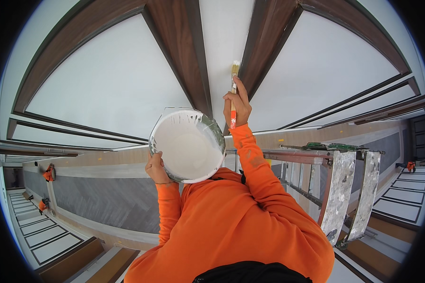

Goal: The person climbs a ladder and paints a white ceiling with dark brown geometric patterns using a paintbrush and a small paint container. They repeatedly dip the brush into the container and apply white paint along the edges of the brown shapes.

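A round bucket of white paint (186, 146) is held up in front of my chest. My left hand (156, 169) grips its rim on the left side, and paint drips streak the inside wall. In my right hand (239, 104) is a paintbrush (234, 87) with a red-tipped handle, its fingers closed round it. The white-loaded bristles point up and touch or nearly touch the white wall strip (226, 33), close beside the dark edge of the brown wood trim (268, 40). Whether they press on the surface I cannot tell.
A paint-spattered stepladder (340, 193) stands close on my right. White wall panels (113, 70) framed in brown wood rise ahead. Below runs a grey herringbone floor (108, 200) with a pale border. People in orange (48, 173) are far off to the left, another (411, 166) far right.
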Motion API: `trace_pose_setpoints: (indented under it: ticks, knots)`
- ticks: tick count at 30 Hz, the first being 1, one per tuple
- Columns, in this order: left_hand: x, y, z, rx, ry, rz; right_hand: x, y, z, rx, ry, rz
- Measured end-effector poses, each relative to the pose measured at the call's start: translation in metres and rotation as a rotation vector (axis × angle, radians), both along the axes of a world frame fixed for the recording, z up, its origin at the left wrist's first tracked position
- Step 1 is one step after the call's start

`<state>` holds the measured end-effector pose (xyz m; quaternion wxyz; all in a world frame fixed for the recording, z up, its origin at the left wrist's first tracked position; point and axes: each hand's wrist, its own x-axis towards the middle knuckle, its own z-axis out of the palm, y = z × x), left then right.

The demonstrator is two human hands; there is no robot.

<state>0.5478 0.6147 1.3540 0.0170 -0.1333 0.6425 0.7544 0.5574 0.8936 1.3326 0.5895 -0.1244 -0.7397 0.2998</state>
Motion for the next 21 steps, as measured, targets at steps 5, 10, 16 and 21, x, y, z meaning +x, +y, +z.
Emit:
trace_pose_setpoints:
  ticks: [5, 10, 16, 21]
  knots:
    - [0.0011, 0.0010, 0.0049, -0.004, -0.004, 0.005, 0.0004, 0.0003, -0.0019, 0.003, -0.004, 0.002]
    - [0.0011, 0.0000, 0.0038, -0.004, 0.004, -0.006, 0.0011, -0.0003, -0.0034, -0.006, -0.009, 0.013]
    - [-0.0001, -0.0003, -0.0001, 0.010, 0.003, -0.002, 0.0008, -0.0005, -0.0065, -0.017, -0.015, 0.024]
    - [-0.0009, -0.0025, -0.0039, -0.020, 0.014, -0.010, 0.0018, -0.0012, -0.0086, -0.035, -0.030, 0.029]
